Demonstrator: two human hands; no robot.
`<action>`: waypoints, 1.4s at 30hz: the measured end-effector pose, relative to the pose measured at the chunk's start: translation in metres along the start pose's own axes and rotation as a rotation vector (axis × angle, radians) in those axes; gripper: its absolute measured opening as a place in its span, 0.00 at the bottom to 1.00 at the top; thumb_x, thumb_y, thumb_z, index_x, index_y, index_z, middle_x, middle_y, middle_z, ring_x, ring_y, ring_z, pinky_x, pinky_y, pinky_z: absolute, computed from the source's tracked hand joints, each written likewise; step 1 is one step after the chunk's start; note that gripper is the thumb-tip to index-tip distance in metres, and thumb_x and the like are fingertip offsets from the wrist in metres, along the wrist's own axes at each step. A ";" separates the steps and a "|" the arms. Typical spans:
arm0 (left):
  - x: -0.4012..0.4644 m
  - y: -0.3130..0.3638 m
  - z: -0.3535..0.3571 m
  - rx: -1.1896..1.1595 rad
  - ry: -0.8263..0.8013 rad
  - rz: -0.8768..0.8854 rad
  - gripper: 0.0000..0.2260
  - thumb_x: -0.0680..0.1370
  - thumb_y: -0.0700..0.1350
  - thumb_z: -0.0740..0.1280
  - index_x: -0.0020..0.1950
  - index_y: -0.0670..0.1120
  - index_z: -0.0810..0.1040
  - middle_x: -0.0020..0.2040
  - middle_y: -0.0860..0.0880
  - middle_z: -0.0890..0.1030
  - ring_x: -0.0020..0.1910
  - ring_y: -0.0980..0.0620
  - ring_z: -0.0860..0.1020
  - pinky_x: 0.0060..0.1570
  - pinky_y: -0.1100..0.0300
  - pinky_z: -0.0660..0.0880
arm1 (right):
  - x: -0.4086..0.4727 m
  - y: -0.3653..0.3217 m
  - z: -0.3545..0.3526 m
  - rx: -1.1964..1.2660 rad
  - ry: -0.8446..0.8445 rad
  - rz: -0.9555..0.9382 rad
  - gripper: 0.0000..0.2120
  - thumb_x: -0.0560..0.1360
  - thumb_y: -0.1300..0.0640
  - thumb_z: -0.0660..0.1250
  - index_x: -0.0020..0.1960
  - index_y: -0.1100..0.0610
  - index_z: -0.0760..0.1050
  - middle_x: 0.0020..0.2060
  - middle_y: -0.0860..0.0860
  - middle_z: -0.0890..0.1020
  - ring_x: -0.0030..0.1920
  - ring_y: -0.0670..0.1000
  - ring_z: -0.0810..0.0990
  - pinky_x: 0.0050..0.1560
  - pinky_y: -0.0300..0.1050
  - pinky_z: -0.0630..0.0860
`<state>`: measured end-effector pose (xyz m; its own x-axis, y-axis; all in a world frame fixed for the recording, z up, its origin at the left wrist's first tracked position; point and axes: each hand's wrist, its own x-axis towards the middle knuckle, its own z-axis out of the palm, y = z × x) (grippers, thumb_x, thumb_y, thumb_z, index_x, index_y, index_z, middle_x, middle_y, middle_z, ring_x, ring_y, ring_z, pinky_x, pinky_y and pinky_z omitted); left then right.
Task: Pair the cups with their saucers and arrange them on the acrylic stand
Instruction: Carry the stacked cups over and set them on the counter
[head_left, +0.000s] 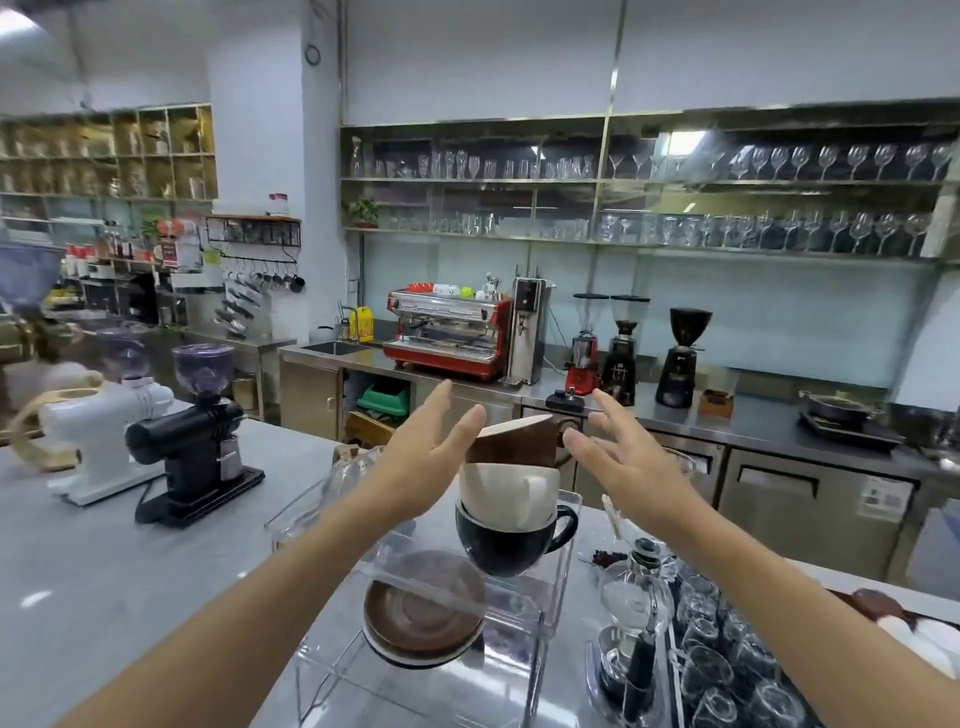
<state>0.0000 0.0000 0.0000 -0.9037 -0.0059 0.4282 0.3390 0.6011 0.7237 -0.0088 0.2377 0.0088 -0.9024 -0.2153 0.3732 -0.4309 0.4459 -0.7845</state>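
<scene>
With all three cups stacked on the stand's (563, 558) top step, no pairing is done: brown cup (519, 441) tilts atop the white cup (506, 493), which nests in the black cup (506, 543). Saucers (423, 608) sit piled on a lower step, brown one uppermost. Left hand (434, 441) and right hand (615, 447) flank the brown cup, fingers straight and spread, left fingertips at its rim, gripping nothing. Everything's left: unstack, match, arrange.
</scene>
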 end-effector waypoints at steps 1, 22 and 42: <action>0.001 -0.004 0.001 -0.066 -0.020 -0.052 0.36 0.81 0.67 0.56 0.83 0.51 0.52 0.81 0.48 0.65 0.77 0.47 0.68 0.71 0.52 0.65 | 0.002 0.000 0.004 0.027 0.001 0.017 0.36 0.77 0.41 0.65 0.80 0.44 0.52 0.76 0.46 0.65 0.67 0.46 0.73 0.55 0.36 0.70; -0.002 -0.017 0.052 -0.793 -0.119 -0.469 0.25 0.75 0.74 0.59 0.45 0.57 0.86 0.38 0.54 0.89 0.39 0.54 0.87 0.41 0.56 0.79 | 0.011 0.007 0.069 0.448 0.198 0.257 0.23 0.79 0.40 0.61 0.72 0.40 0.62 0.64 0.44 0.76 0.66 0.49 0.74 0.72 0.56 0.68; -0.009 0.002 0.066 -0.734 0.201 -0.478 0.34 0.67 0.78 0.52 0.45 0.53 0.82 0.45 0.47 0.86 0.47 0.46 0.84 0.50 0.49 0.81 | 0.008 0.009 0.095 0.632 0.294 0.211 0.35 0.68 0.30 0.62 0.72 0.32 0.55 0.61 0.45 0.77 0.57 0.50 0.80 0.53 0.50 0.80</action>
<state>-0.0085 0.0539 -0.0386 -0.9517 -0.3058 0.0291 0.0824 -0.1629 0.9832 -0.0193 0.1572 -0.0422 -0.9678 0.1022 0.2300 -0.2438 -0.1535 -0.9576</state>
